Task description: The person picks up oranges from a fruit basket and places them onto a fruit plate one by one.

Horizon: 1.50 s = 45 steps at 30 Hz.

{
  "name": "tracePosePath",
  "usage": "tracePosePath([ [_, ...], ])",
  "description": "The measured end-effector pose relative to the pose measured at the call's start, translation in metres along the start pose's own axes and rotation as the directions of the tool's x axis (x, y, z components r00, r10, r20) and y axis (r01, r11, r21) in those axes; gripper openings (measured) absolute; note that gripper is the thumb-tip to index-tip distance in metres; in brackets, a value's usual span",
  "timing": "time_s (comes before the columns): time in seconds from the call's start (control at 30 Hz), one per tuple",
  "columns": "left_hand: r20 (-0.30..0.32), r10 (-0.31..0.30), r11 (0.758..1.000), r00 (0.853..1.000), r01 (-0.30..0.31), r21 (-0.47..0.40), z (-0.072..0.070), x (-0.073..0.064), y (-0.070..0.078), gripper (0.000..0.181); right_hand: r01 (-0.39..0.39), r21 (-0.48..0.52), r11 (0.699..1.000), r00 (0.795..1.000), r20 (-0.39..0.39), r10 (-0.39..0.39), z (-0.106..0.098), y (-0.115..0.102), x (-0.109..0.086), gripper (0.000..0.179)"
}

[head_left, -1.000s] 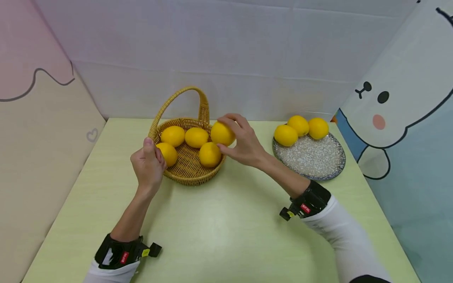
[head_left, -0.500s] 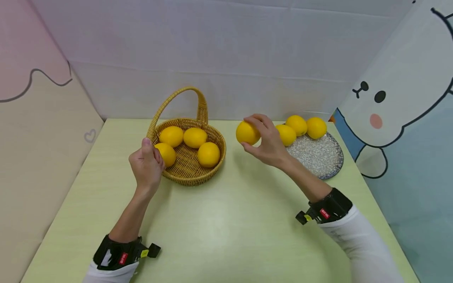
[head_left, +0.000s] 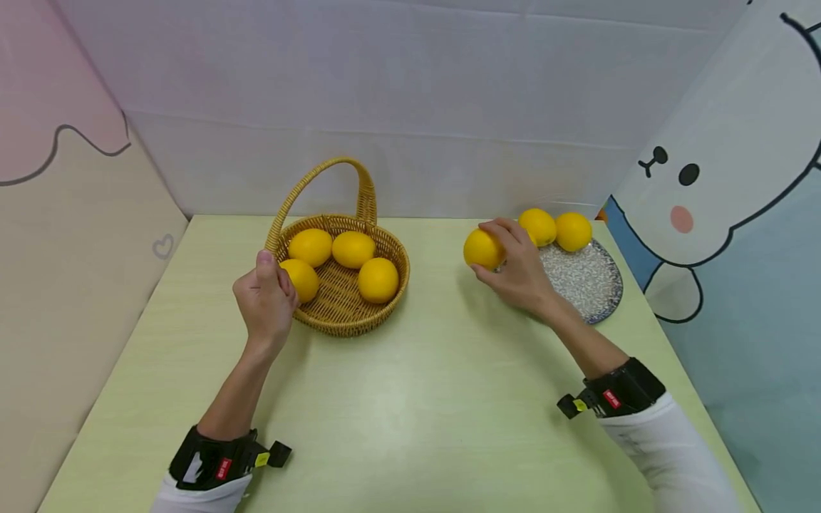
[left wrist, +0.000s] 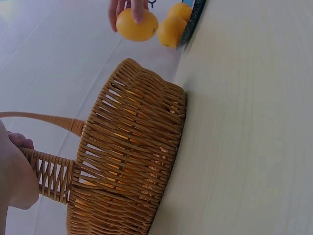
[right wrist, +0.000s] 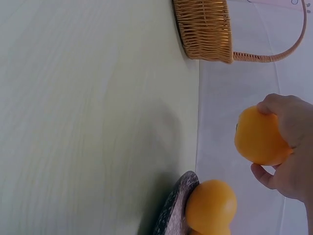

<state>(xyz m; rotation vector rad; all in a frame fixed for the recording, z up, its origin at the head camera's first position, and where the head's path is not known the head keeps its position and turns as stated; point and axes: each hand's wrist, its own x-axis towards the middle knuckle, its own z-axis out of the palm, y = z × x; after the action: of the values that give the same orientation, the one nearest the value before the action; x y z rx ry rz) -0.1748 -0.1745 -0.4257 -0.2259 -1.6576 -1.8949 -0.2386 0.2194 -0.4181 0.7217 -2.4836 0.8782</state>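
My left hand (head_left: 264,296) grips the handle of a wicker basket (head_left: 343,329) on its near left side. Several yellow lemons (head_left: 378,280) lie inside it, one partly behind my fingers. My right hand (head_left: 522,274) holds another lemon (head_left: 484,249) between thumb and fingers, raised above the table just left of a speckled plate (head_left: 586,285). Two lemons (head_left: 573,231) show at the plate's back edge, and a third is mostly hidden behind my right hand. In the right wrist view the held lemon (right wrist: 261,137) hangs apart from the plate's lemon (right wrist: 211,208).
The pale table (head_left: 410,413) runs up to a white back wall (head_left: 410,142). A wall panel with a cartoon face (head_left: 718,178) stands to the right, close to the plate. A pink and cream panel (head_left: 70,285) borders the left side.
My right hand has carried the lemon away from above the basket, rightward to beside the plate. My left hand stays on the basket handle, and the basket has not moved.
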Motion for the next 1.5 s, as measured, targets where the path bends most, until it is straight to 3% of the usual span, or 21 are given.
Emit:
tracePosePath([
  [0.33,-0.006,0.007,1.000,1.000,-0.007,-0.008,0.000,0.000,-0.001,0.066,0.033,-0.006,0.999,0.993,0.116,-0.032,-0.017,0.021,-0.009,0.065],
  [0.83,-0.003,0.009,1.000,1.000,-0.009,-0.025,0.001,0.001,-0.001,0.066,0.152,-0.188,0.970,0.955,0.280,-0.096,-0.028,0.038,-0.017,0.061],
  [1.07,-0.003,0.006,1.000,1.000,-0.006,-0.019,0.001,0.001,-0.001,0.066,0.161,-0.284,0.945,0.932,0.358,-0.052,-0.024,0.041,-0.026,0.062],
  [1.5,-0.002,0.008,1.000,1.000,-0.008,-0.023,0.001,0.001,-0.001,0.065,0.203,-0.360,0.910,0.917,0.397,-0.048,-0.020,0.044,-0.032,0.060],
])
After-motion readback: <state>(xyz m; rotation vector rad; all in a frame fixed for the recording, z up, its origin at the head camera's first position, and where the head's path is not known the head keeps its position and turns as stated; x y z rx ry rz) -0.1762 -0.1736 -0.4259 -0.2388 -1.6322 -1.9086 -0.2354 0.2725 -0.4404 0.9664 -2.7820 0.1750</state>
